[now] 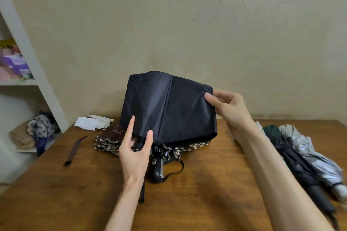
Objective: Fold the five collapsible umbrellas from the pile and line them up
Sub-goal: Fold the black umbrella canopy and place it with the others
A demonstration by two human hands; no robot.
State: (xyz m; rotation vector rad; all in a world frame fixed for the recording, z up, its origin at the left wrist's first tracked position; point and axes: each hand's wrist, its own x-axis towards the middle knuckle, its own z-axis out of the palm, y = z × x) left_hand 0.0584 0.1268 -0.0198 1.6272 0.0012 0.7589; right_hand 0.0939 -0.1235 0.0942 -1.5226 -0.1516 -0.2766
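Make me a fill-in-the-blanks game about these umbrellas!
1. The left hand and right hand hold the black umbrella ___ the brown umbrella.
2. The silver umbrella lies on the table's ___ side.
3. The table is made of ___.

Missing words: above, right, wood.

Wooden table [56, 193]: white cloth [92, 123] far left; brown umbrella [110, 137] centre; dark umbrella [296, 159], silver umbrella [319, 157] right.
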